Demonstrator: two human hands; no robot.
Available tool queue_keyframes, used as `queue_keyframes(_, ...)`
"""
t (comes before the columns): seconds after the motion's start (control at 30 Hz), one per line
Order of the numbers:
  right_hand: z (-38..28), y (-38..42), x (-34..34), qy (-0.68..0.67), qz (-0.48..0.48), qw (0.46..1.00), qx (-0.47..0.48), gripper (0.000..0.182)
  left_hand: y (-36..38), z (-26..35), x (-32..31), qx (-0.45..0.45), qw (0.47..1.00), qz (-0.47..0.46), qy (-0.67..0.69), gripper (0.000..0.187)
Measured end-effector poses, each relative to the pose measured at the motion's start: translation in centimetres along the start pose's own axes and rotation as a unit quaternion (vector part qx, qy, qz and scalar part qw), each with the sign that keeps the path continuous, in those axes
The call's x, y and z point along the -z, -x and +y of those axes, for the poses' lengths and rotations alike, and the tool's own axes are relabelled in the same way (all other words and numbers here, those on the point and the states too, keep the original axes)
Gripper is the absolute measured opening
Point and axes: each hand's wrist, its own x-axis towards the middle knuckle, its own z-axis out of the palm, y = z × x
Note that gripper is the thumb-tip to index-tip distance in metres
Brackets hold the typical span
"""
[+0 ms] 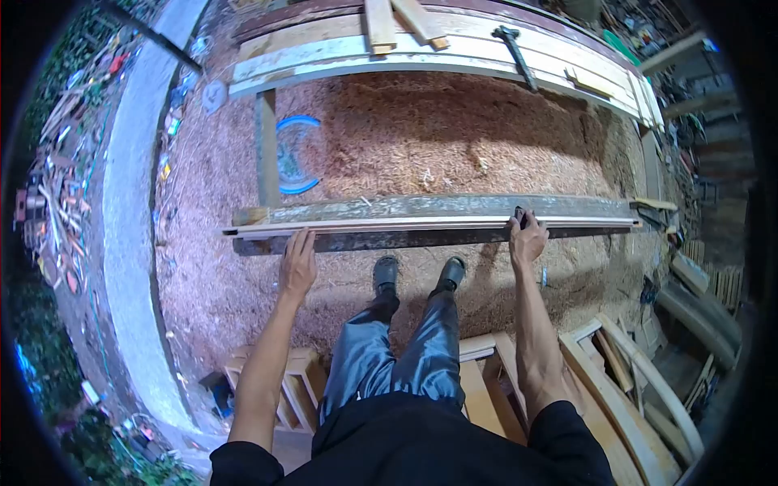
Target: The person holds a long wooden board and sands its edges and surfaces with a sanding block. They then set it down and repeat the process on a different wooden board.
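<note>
A long, thin wooden strip with a groove along it lies crosswise in front of me on a weathered beam. Near its left part, my left hand grips the strip's near edge, fingers close together over it; the underside of the grip is hidden. Farther right, my right hand is closed around a small dark object at the strip's top. That object is too small and too covered to name.
A plank bench across the back carries a hammer and short boards. A blue-rimmed round item lies on the shavings-covered ground. Wooden frames stand beside my legs at right, another wooden piece at left. A concrete kerb runs along the left.
</note>
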Motion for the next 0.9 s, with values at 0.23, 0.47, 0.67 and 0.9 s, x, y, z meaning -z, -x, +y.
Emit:
queue_keyframes(0.23, -20.9, 15.6, -8.9, -0.178, 0.007, 0.956, 0.232, 0.020, -0.1, -1.5, -0.3, 0.044, 0.997, 0.015, -0.057, 0.044)
queue_keyframes(0.47, -19.8, 15.0, -7.7, -0.167, -0.052, 0.941, 0.290, 0.031, 0.0, -3.5, 0.7, 0.061, 0.997, 0.041, -0.024, 0.043)
queue_keyframes(0.67, -6.9, 6.4, -4.3, -0.025, -0.023, 0.992, 0.124, 0.045, -0.2, 0.1, -3.3, 0.044, 0.998, 0.044, 0.001, 0.047)
queue_keyframes(0.9, -22.1, 17.1, -8.7, -0.244, -0.060, 0.922, 0.295, 0.030, 0.5, -1.6, -2.7, 0.026, 0.999, 0.018, -0.009, 0.050)
